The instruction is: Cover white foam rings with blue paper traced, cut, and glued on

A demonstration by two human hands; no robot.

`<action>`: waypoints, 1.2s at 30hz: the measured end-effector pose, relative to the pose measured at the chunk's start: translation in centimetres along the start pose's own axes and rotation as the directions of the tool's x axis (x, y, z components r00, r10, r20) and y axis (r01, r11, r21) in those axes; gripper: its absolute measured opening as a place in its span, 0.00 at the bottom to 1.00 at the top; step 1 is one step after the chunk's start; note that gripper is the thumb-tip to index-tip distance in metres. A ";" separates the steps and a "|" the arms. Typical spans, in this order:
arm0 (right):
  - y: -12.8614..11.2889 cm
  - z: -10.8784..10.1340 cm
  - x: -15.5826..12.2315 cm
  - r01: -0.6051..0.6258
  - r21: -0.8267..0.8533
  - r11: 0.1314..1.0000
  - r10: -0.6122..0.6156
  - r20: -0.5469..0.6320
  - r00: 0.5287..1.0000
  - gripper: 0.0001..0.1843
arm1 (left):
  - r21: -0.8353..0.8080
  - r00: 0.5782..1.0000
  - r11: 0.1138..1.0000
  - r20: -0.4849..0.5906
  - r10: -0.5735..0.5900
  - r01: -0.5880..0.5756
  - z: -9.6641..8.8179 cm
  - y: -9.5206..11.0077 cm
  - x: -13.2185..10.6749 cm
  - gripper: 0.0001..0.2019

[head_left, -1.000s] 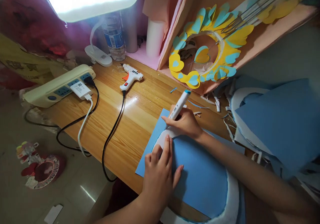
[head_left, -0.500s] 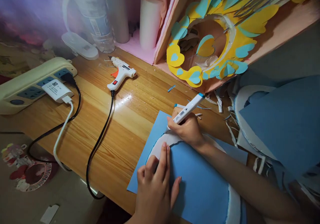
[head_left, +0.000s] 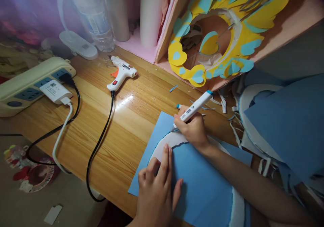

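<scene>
My right hand point(head_left: 193, 129) grips a white marker point(head_left: 196, 107) with a blue end, its tip against the outer edge of a white foam ring point(head_left: 174, 139). The ring lies on a sheet of blue paper point(head_left: 202, 179), and a dark blue line runs along its outer edge to the left of the tip. My left hand point(head_left: 159, 183) rests on the ring and paper, fingers stretched out and pressing down. A small blue-ended piece, perhaps the marker's cap point(head_left: 178, 106), shows behind my right hand. My right forearm covers part of the ring's right side.
A hot glue gun point(head_left: 121, 73) lies at the back with its black cord trailing forward. A power strip point(head_left: 35, 85) with a white charger point(head_left: 56, 91) sits at left. A yellow heart-covered paper wreath point(head_left: 177, 56) leans behind. Paper scraps and more blue sheets point(head_left: 291, 119) lie right.
My right hand has moved the marker slightly right along the ring's outer edge, and the drawn line has grown longer. My left hand stays in place on the ring.
</scene>
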State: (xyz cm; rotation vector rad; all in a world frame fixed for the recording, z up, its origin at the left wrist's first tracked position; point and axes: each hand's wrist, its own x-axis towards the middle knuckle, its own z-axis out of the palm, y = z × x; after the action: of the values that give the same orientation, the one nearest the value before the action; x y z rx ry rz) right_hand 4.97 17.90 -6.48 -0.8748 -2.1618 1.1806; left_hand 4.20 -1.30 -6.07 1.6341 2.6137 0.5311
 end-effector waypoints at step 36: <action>1.7 -2.9 -0.8 -0.090 0.132 0.987 0.072 0.137 0.988 0.14 | -0.023 0.999 1.000 -0.039 -0.016 0.015 0.4 0.0 0.1 0.24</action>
State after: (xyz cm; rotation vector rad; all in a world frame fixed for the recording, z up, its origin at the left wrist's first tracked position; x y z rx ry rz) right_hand 8.04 19.52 -6.62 -0.8529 -2.1337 1.4474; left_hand 4.25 -1.13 -6.46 1.6126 2.6353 0.5958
